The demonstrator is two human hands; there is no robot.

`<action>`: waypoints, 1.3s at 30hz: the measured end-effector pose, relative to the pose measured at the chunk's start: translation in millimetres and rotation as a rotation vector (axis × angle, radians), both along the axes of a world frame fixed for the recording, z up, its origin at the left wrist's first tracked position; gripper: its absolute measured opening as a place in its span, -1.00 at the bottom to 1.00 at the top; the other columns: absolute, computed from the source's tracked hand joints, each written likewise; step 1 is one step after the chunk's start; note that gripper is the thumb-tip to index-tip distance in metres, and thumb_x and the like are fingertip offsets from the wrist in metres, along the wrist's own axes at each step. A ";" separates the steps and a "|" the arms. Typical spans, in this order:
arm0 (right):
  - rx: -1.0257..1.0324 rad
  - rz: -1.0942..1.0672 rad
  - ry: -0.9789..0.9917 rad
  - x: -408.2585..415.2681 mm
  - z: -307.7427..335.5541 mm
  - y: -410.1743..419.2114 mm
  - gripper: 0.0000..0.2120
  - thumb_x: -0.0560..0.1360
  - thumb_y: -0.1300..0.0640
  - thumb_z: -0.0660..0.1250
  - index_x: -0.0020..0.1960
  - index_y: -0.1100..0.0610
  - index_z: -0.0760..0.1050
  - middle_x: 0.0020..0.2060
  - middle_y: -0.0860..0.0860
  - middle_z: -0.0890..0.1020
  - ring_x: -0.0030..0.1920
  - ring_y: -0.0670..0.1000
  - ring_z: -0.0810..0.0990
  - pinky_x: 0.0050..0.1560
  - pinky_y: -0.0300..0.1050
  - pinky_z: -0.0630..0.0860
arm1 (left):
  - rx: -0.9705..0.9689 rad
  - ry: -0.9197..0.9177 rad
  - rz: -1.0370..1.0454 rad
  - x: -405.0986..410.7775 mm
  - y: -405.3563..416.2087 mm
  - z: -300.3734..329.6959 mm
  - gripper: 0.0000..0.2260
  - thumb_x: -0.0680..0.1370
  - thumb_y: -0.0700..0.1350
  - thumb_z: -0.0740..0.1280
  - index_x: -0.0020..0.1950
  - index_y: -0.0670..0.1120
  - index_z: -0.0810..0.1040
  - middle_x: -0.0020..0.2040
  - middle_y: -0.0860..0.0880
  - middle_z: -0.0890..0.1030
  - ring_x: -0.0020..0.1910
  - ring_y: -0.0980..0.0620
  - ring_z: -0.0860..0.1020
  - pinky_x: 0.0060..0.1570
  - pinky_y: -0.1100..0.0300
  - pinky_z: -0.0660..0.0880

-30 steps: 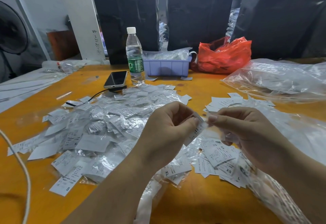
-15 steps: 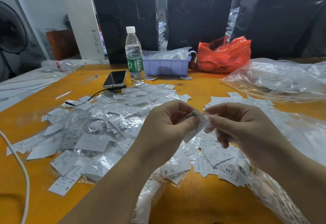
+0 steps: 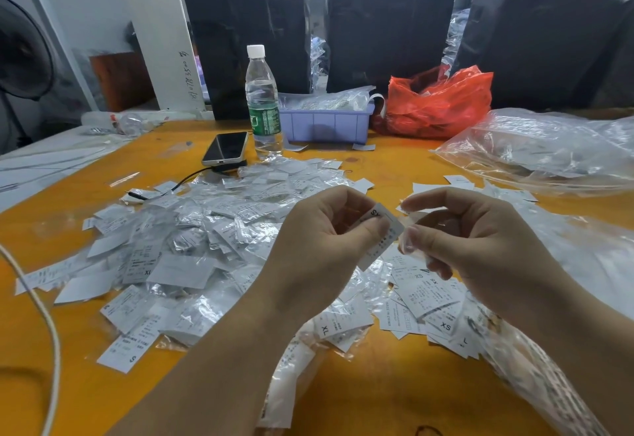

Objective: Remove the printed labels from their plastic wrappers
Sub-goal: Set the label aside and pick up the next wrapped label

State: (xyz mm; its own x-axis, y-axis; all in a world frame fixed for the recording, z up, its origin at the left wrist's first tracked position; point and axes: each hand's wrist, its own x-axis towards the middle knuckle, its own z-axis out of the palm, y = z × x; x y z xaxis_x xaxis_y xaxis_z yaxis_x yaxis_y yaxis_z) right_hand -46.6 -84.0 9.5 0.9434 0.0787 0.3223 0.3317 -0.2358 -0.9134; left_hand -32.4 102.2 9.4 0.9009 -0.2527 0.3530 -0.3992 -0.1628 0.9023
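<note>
Left hand (image 3: 329, 233): thumb and curled fingers pinch a white label (image 3: 380, 236) marked XS, held tilted above the table.
Right hand (image 3: 477, 240): thumb and forefinger are closed on a scrap of clear wrapper (image 3: 411, 229) just right of the label; whether the wrapper touches the label, I cannot tell.
Below the hands: a small heap of bare labels (image 3: 425, 301), sizes XS, L and XL readable, lies near and to the right.
Left of the hands: a wide pile of wrapped labels (image 3: 192, 247) spreads over the orange table (image 3: 377, 394).
Far side: a water bottle (image 3: 262, 102) stands beside a phone (image 3: 226, 149) and a purple tray (image 3: 326, 123); a red bag (image 3: 439, 102) sits right of the tray.
Right edge: big clear bags (image 3: 542, 150) lie crumpled on the table.
Near left: a white cable (image 3: 48, 325) curves across the corner.
</note>
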 end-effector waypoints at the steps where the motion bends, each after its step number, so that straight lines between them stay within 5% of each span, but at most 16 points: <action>1: -0.003 0.001 -0.006 0.0 -0.5 -0.1 -0.79 0.44 0.24 0.45 0.02 0.01 0.61 -0.33 0.05 0.70 -0.46 -0.06 0.53 -0.44 -0.25 0.45 | 0.016 -0.011 0.004 0.2 -0.2 -0.4 -0.96 0.53 -0.16 0.43 -0.09 -0.02 0.65 -0.18 0.02 0.68 -0.16 0.04 0.65 -0.20 0.21 0.60; 10: -0.002 0.022 -0.042 2.1 -4.2 -2.7 -0.77 0.44 0.25 0.47 0.00 -0.04 0.63 -0.29 0.02 0.68 -0.44 -0.07 0.54 -0.40 -0.17 0.47 | 0.034 0.017 0.018 0.9 -0.3 0.5 -0.97 0.51 -0.18 0.45 -0.08 -0.06 0.66 -0.20 0.00 0.69 -0.15 0.00 0.65 -0.12 0.09 0.60; 16: -0.046 -0.036 -0.087 5.1 -6.2 -2.1 -0.77 0.43 0.26 0.47 0.00 -0.02 0.61 -0.31 -0.03 0.66 -0.44 -0.14 0.52 -0.40 -0.32 0.43 | -0.062 0.076 -0.015 0.4 0.9 3.1 -0.97 0.51 -0.20 0.44 -0.07 -0.10 0.66 -0.21 -0.04 0.69 -0.36 0.21 0.56 -0.40 0.41 0.42; 22: -0.104 -0.015 -0.108 1.8 -5.6 -0.9 -0.77 0.44 0.25 0.46 -0.01 -0.05 0.60 -0.27 -0.02 0.67 -0.39 -0.16 0.55 -0.37 -0.36 0.44 | 0.006 0.080 -0.022 3.3 -1.5 -1.3 -0.96 0.51 -0.20 0.44 -0.05 -0.12 0.65 -0.15 -0.06 0.69 -0.10 -0.05 0.65 -0.07 0.07 0.60; 26: -0.134 -0.021 -0.108 0.9 -4.7 -1.2 -0.78 0.42 0.20 0.47 0.00 -0.06 0.60 -0.25 -0.03 0.68 -0.34 -0.12 0.57 -0.33 -0.30 0.45 | -0.047 0.084 -0.026 3.6 1.6 0.1 -0.96 0.52 -0.19 0.43 -0.05 -0.12 0.66 -0.23 -0.01 0.67 -0.38 0.20 0.55 -0.40 0.39 0.42; 30: -0.166 -0.049 -0.120 -0.2 -5.1 -1.3 -0.77 0.41 0.21 0.49 -0.01 -0.06 0.60 -0.25 -0.04 0.67 -0.33 -0.06 0.54 -0.30 -0.19 0.45 | -0.105 0.104 -0.028 3.3 1.7 1.2 -0.98 0.52 -0.23 0.43 -0.07 -0.14 0.65 -0.27 -0.02 0.65 -0.44 0.24 0.50 -0.44 0.45 0.36; 34: -0.177 -0.050 -0.125 0.5 -4.3 0.3 -0.80 0.41 0.17 0.48 -0.02 -0.05 0.60 -0.28 -0.04 0.66 -0.36 -0.08 0.52 -0.30 -0.15 0.44 | -0.042 0.106 -0.016 3.2 -0.1 -0.1 -0.97 0.51 -0.20 0.44 -0.08 -0.10 0.65 -0.21 -0.03 0.68 -0.32 0.15 0.59 -0.37 0.34 0.48; 39: -0.164 -0.026 -0.131 -0.2 -3.4 0.6 -0.84 0.44 0.18 0.45 -0.03 -0.04 0.60 -0.30 -0.01 0.67 -0.39 -0.13 0.55 -0.35 -0.28 0.45 | 0.024 0.113 0.019 6.1 -0.5 -2.4 -0.96 0.50 -0.19 0.45 -0.07 -0.07 0.66 -0.15 -0.05 0.70 -0.09 -0.07 0.66 -0.04 0.00 0.60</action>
State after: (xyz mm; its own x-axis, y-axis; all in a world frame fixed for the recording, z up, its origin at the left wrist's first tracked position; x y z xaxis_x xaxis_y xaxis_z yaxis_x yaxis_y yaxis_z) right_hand -46.8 -83.5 6.1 0.8968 0.1161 0.4269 0.4366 -0.3880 -0.8117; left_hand -26.3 101.7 7.0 0.9391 -0.2424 0.2434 -0.2922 -0.1910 0.9371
